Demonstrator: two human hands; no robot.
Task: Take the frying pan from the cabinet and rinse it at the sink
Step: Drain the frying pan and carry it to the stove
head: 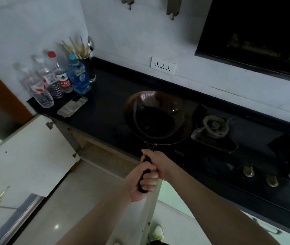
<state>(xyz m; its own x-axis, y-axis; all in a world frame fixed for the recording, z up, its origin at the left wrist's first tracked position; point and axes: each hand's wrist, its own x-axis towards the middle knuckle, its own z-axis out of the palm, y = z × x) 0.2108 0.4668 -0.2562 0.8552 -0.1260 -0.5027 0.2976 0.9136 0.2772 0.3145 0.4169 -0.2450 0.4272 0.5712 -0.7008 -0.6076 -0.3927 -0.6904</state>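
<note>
Presently both hands grasp the pan (158, 117) handle: left hand (143, 184) lower, right hand (155, 162) above, pan held over the table (105, 106).

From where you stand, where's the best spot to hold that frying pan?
By its dark handle, from the near side, since it sticks out toward the person while the frying pan bowl is wide and round. Both hands already wrap it: the left hand lower, the right hand nearer the bowl.

Home kitchen: gas hob (214, 133), countertop (105, 110).
</note>
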